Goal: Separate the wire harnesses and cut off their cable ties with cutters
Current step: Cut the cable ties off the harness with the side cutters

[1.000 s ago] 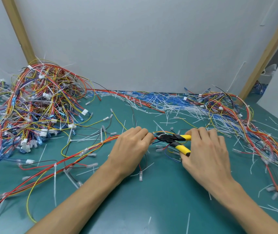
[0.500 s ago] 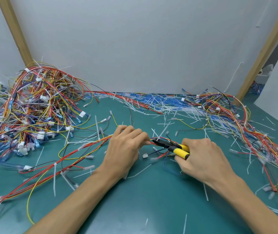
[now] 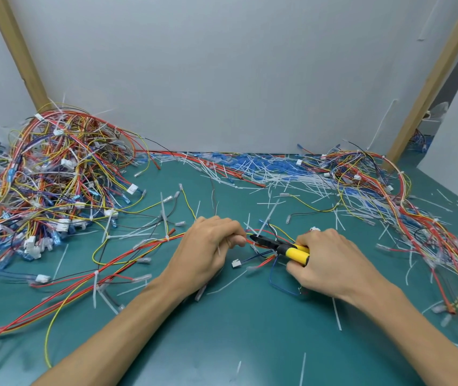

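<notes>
At far left the pile (image 3: 55,176) of tied harnesses is heaped against the wall, by the look of it work not yet done. One harness (image 3: 144,245), red and yellow wires, runs from the lower left across the mat (image 3: 236,344) to the middle, with a white tie (image 3: 95,285) round it partway along. The left hand (image 3: 208,254) grips its end, fingers curled and thumb pinching the red wires just beside the cutter tips. The cutters (image 3: 275,245) point left, black blades nearly together at those wires; whether a tie sits between them is too small to tell. The right hand (image 3: 330,263) is wrapped round the yellow handles, which lie close together. To cut well, I judge the left hand should hold the wires taut and keep its fingertips back from the blades. The tips should catch only the plastic strap, so no insulation is nicked. Behind, cut ties (image 3: 264,174) litter the mat, and at right freed wires (image 3: 422,227) trail loosely
</notes>
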`<state>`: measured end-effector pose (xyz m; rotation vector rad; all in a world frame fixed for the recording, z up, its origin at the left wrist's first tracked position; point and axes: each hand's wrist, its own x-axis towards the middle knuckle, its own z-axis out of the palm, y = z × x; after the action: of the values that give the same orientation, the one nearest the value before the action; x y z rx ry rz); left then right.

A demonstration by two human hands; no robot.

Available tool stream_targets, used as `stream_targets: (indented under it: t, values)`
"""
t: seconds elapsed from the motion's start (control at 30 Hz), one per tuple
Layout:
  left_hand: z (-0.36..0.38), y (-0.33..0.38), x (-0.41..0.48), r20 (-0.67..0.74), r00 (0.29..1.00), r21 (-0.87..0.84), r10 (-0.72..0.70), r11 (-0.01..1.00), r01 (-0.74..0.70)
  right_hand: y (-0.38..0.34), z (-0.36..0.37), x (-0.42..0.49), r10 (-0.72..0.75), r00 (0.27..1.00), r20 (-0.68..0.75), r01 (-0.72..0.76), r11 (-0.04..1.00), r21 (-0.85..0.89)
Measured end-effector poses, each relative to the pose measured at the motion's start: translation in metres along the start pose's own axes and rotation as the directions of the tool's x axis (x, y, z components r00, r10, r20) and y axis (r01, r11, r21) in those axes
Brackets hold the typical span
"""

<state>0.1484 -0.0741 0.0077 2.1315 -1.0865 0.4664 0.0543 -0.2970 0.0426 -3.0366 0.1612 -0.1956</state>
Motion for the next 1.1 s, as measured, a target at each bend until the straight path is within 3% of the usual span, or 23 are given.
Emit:
stream_targets:
  t: [1.1]
  values:
    - [-0.0017, 0.0015, -0.0009, 0.096, 0.994, -0.083, -0.045, 0.995, 0.053, 0.0017, 0.002, 0.0034, 0.018, 1.0, -0.022, -0.019, 0.999, -0.042]
